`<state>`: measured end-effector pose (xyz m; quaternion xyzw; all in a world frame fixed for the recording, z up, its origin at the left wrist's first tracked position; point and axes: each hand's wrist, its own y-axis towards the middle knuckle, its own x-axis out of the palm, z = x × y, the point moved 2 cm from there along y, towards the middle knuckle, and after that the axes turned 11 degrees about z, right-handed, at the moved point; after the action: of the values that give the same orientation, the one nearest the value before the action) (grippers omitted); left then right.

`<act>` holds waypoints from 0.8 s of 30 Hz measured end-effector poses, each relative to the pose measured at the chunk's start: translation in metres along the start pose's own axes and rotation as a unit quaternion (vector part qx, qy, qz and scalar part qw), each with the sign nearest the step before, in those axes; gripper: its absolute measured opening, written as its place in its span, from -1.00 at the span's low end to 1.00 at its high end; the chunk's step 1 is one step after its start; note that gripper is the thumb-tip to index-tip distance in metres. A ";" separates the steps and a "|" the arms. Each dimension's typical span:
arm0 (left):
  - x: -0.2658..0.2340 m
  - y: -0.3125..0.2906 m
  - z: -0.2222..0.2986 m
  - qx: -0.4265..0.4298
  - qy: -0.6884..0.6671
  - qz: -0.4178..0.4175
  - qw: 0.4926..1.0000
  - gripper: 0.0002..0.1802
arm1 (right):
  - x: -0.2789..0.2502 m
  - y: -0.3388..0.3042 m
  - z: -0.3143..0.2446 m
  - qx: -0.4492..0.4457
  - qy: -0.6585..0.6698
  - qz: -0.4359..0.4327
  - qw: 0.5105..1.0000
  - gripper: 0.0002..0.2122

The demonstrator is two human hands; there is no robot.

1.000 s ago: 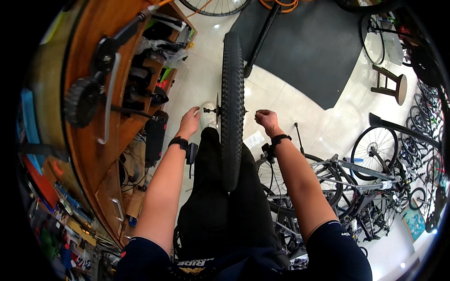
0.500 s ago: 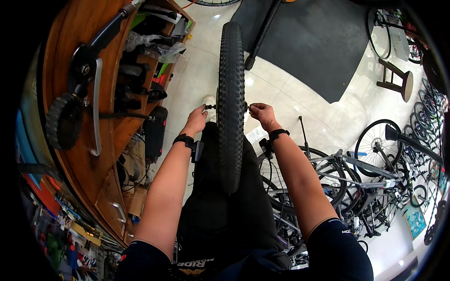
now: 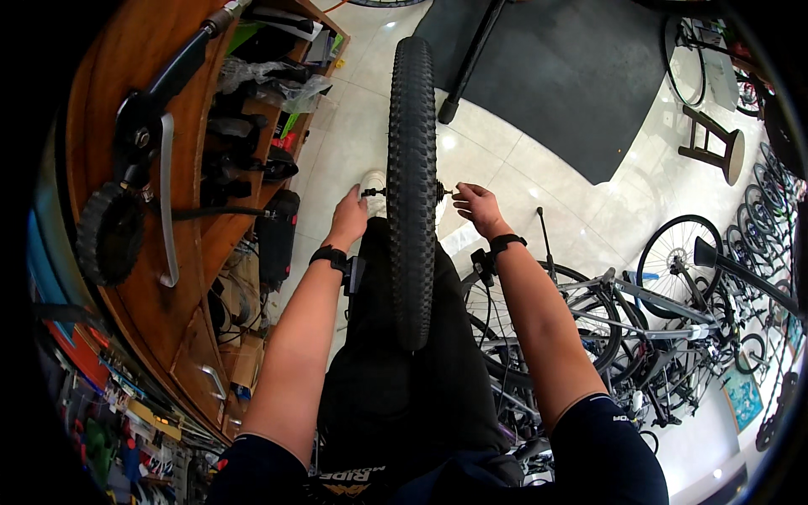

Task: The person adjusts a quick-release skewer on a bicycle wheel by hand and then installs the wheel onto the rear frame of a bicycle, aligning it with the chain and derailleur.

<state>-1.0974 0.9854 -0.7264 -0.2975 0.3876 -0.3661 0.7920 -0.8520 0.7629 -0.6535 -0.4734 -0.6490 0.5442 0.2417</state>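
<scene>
A bicycle wheel with a black knobby tyre (image 3: 411,194) stands upright in front of my legs, its tread facing me. At the left end of the axle, my left hand (image 3: 346,220) has its fingertips on a dark quick-release skewer (image 3: 374,193). On the other side, my right hand (image 3: 480,210) is just off the hub (image 3: 440,192), thumb and fingers pinched together. A thin brassy rod end shows between the hub and those fingertips. Whatever the right fingers hold is too small to make out. The tyre hides the middle of the hub.
A wooden workbench (image 3: 189,219) with stuffed shelves runs along the left, a black-handled tool with a toothed wheel (image 3: 109,236) on top. Parked bicycles (image 3: 623,311) crowd the right. A dark mat (image 3: 555,93), a stand leg (image 3: 471,63) and a wooden stool (image 3: 715,145) lie ahead.
My right hand has shifted a little to the right, away from the hub, exposing the thin rod end. The wheel has tipped very slightly left; my left hand stays by the axle.
</scene>
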 end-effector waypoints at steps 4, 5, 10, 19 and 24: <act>-0.047 -0.058 0.103 0.077 0.047 0.079 0.993 -0.61 | -0.034 0.000 -0.003 -0.066 -0.030 0.091 0.993 -0.70; -0.059 -0.071 0.117 0.102 0.021 0.101 0.989 -0.63 | -0.035 -0.013 -0.014 -0.119 -0.048 0.079 0.989 -0.71; -0.119 -0.190 0.238 0.186 0.057 0.023 0.981 -0.50 | -0.013 -0.166 -0.104 -0.357 -0.128 -0.043 0.924 -0.81; -0.139 -0.273 0.333 0.275 0.144 -0.076 0.948 -0.43 | 0.045 -0.327 -0.157 -0.525 -0.243 -0.246 0.778 -0.78; -0.143 -0.280 0.338 0.277 0.199 -0.083 0.936 -0.46 | 0.050 -0.332 -0.162 -0.586 -0.258 -0.243 0.728 -0.75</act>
<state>-0.9760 1.0094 -0.2816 -0.0187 0.3950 -0.5750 0.7162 -0.8563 0.8981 -0.3060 -0.1881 -0.9693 0.0792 -0.1369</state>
